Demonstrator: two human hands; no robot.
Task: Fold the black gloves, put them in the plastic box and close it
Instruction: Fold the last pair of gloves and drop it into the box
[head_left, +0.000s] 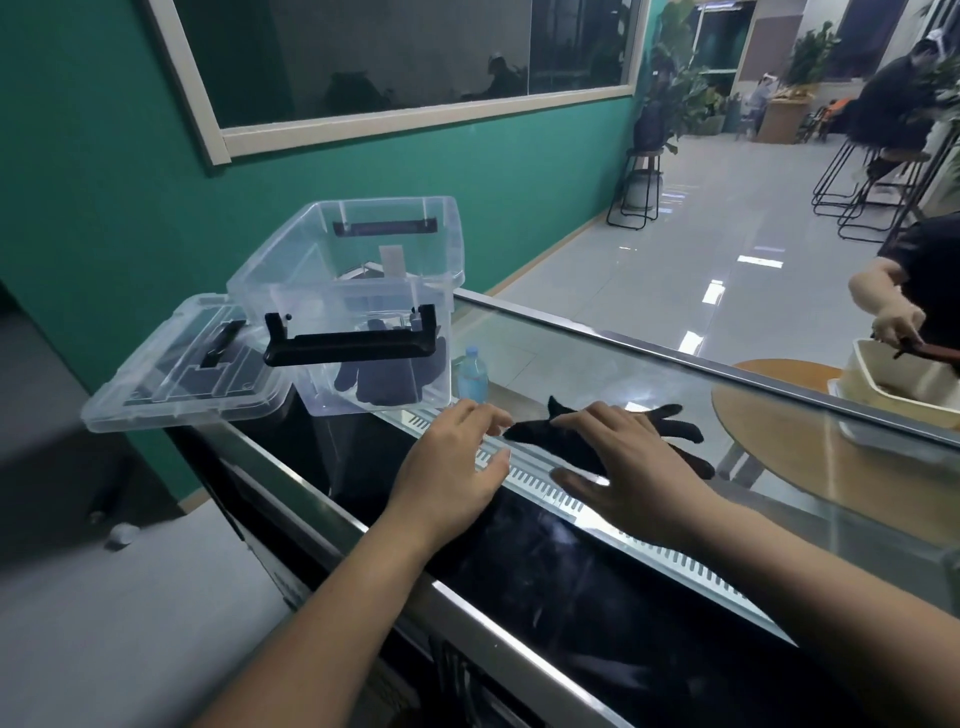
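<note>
A black glove (675, 427) lies flat on the glass counter top, its fingers pointing right. My right hand (628, 462) presses flat on it, fingers spread. Just left of the glove's cuff end hovers my left hand (457, 467), fingers apart and empty. The clear plastic box (358, 291) stands open at the counter's left end, black handle at its front. Another black glove (389, 379) lies inside it. The clear lid (176, 374) rests beside the box, to its left.
A small water bottle (471, 375) stands right of the box. The glass counter (597, 358) runs diagonally with a metal rim. At the right, another person's hand (896, 322) works over a cream tub (893, 384) on a round wooden table. Stools stand far back.
</note>
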